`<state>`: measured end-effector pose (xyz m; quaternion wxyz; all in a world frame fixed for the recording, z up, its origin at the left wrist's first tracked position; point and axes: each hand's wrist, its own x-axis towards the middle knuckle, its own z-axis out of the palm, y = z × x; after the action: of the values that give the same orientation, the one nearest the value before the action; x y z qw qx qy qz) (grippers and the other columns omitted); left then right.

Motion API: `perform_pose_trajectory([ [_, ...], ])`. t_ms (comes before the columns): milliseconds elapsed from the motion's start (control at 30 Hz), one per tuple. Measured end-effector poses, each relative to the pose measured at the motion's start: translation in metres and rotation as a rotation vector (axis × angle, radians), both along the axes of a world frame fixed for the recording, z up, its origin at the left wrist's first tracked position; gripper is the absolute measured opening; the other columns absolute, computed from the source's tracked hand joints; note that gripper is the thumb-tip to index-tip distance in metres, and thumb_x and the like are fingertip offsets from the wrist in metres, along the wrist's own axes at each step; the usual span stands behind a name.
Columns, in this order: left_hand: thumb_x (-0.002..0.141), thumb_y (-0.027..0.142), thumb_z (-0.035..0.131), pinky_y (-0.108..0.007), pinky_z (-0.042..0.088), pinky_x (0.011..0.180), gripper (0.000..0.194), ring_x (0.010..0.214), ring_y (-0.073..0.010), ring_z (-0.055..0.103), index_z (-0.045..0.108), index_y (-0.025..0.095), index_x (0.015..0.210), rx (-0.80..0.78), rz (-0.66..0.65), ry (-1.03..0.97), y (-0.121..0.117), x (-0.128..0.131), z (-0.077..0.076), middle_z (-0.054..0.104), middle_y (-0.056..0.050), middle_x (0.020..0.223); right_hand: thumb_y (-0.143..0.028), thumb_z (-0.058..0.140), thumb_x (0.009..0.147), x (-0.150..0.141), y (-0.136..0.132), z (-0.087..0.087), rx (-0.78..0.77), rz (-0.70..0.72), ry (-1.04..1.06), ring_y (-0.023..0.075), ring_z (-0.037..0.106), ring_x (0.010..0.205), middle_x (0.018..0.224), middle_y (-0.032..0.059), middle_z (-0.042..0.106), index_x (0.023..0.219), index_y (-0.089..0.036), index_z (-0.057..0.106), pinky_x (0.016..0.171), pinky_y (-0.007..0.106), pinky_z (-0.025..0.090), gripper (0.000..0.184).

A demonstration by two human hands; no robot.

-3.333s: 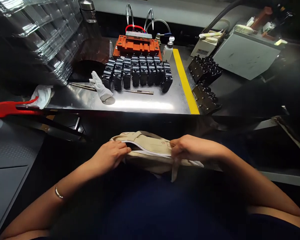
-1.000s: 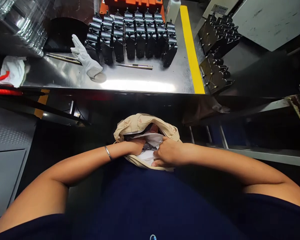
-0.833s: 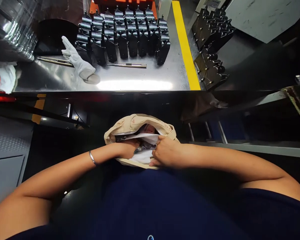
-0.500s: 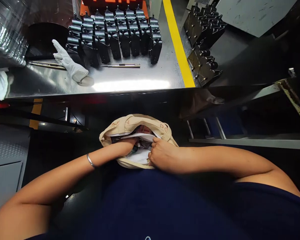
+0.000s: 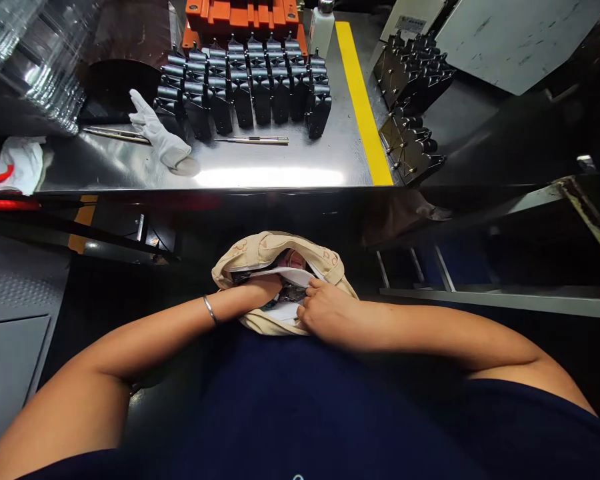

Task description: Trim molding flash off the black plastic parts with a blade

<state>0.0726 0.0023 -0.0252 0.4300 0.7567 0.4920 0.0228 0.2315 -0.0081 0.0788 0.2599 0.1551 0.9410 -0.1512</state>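
A beige cloth bag (image 5: 270, 244) with printed letters rests at my lap, its mouth gaping toward me. Inside it show a white lining and some items that I cannot make out. My left hand (image 5: 263, 291) reaches into the bag, and its fingers are hidden below the white inner flap. With bent fingers my right hand (image 5: 327, 307) grips the bag's white inner edge on the right side.
Ahead runs a metal table (image 5: 260, 175) bearing rows of black moulded parts (image 5: 260, 87), a white glove (image 5: 160, 133), tweezers (image 5: 255, 140) and an orange fixture (image 5: 245, 17). More black parts (image 5: 410, 143) stand past the yellow tape (image 5: 363, 107). A grey cabinet (image 5: 15, 313) is at left.
My left hand has pushed deeper into the bag, moving right. My right hand keeps its grip. The view has shifted slightly, so the table appears lower.
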Motion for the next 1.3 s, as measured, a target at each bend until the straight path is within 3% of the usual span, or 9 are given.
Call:
perform_pose_trajectory([
  [200, 0.088, 0.019, 0.047, -0.037, 0.049, 0.088, 0.012, 0.09, -0.024, 0.065, 0.059, 0.015, 0.088, 0.02, -0.094, -0.049, -0.008, -0.027, 0.041, 0.068, -0.008, 0.089, -0.029, 0.047, 0.095, 0.026, 0.017, 0.031, -0.138, -0.166, 0.245, 0.0211, 0.062, 0.085, 0.092, 0.0115, 0.071, 0.097, -0.013, 0.068, 0.084, 0.034, 0.043, 0.027],
  [300, 0.09, 0.036, 0.048, -0.037, 0.054, 0.08, 0.02, 0.086, -0.0208, 0.066, 0.051, 0.018, 0.095, -0.147, 0.194, -0.419, -0.008, -0.047, 0.062, 0.068, -0.008, 0.092, -0.041, 0.042, 0.097, 0.058, 0.033, 0.044, 0.01, -0.574, 0.398, 0.0234, 0.06, 0.105, 0.116, 0.0128, 0.066, 0.12, -0.016, 0.061, 0.089, 0.034, 0.047, 0.038],
  [367, 0.086, 0.04, 0.051, -0.037, 0.056, 0.076, 0.023, 0.082, -0.0195, 0.067, 0.046, 0.019, 0.091, -0.323, 0.466, -0.706, -0.007, -0.058, 0.072, 0.066, -0.005, 0.087, -0.048, 0.043, 0.094, 0.079, 0.039, 0.041, 0.124, -0.827, 0.255, 0.0286, 0.059, 0.112, 0.125, 0.016, 0.062, 0.132, -0.014, 0.052, 0.09, 0.039, 0.048, 0.052],
  [500, 0.074, 0.031, 0.057, -0.025, 0.051, 0.056, 0.02, 0.064, -0.0121, 0.06, 0.045, 0.02, 0.086, -0.543, 0.721, -0.895, -0.001, -0.057, 0.082, 0.055, 0.002, 0.072, -0.052, 0.063, 0.08, 0.099, 0.031, 0.022, -0.159, -0.882, -0.02, 0.0304, 0.063, 0.108, 0.125, 0.0172, 0.063, 0.143, -0.011, 0.037, 0.086, 0.036, 0.049, 0.08],
  [633, 0.07, 0.028, 0.063, -0.018, 0.028, 0.041, 0.017, 0.041, -0.0044, 0.032, 0.05, 0.019, 0.076, -0.525, 0.471, -0.647, 0.004, -0.022, 0.086, 0.038, 0.01, 0.051, -0.031, 0.064, 0.079, 0.095, 0.014, 0.016, -0.282, -0.944, 0.136, 0.0206, 0.066, 0.086, 0.1, 0.0078, 0.071, 0.114, -0.016, 0.06, 0.071, 0.026, 0.047, 0.038],
  [700, 0.073, 0.031, 0.063, -0.021, 0.035, 0.049, 0.015, 0.05, -0.0073, 0.042, 0.058, 0.017, 0.077, -0.384, 0.262, -0.52, 0.004, 0.004, 0.086, 0.05, 0.006, 0.058, -0.027, 0.057, 0.082, 0.093, 0.008, 0.023, -0.242, -0.995, 0.258, 0.0149, 0.061, 0.067, 0.078, 0.003, 0.068, 0.087, -0.017, 0.062, 0.06, 0.022, 0.041, 0.012],
  [800, 0.08, 0.037, 0.056, -0.023, 0.038, 0.056, 0.023, 0.064, -0.0118, 0.052, 0.064, 0.015, 0.08, -0.276, 0.086, -0.46, 0.004, 0.037, 0.085, 0.059, 0.0, 0.071, -0.026, 0.053, 0.083, 0.093, 0.0, 0.037, -0.134, -1.008, 0.418, 0.0105, 0.05, 0.055, 0.062, -0.0012, 0.058, 0.067, -0.018, 0.054, 0.053, 0.021, 0.035, 0.018],
  [1067, 0.079, 0.043, 0.061, -0.02, 0.021, 0.04, 0.027, 0.039, -0.0048, 0.03, 0.053, 0.017, 0.075, -0.623, 0.136, -0.646, 0.006, 0.054, 0.093, 0.039, 0.009, 0.049, -0.022, 0.052, 0.086, 0.096, -0.007, 0.047, -0.025, -0.919, 0.555, 0.0096, 0.052, 0.055, 0.065, 0.0, 0.061, 0.072, -0.017, 0.059, 0.052, 0.019, 0.037, 0.016],
  [1300, 0.08, 0.036, 0.059, -0.022, 0.029, 0.049, 0.027, 0.05, -0.0083, 0.038, 0.049, 0.018, 0.064, -0.28, 0.141, -0.543, 0.009, 0.045, 0.101, 0.046, 0.005, 0.055, -0.021, 0.051, 0.089, 0.102, -0.006, 0.046, 0.125, -0.758, 0.509, 0.0092, 0.052, 0.05, 0.061, -0.0002, 0.061, 0.071, -0.018, 0.061, 0.049, 0.02, 0.035, 0.02],
])
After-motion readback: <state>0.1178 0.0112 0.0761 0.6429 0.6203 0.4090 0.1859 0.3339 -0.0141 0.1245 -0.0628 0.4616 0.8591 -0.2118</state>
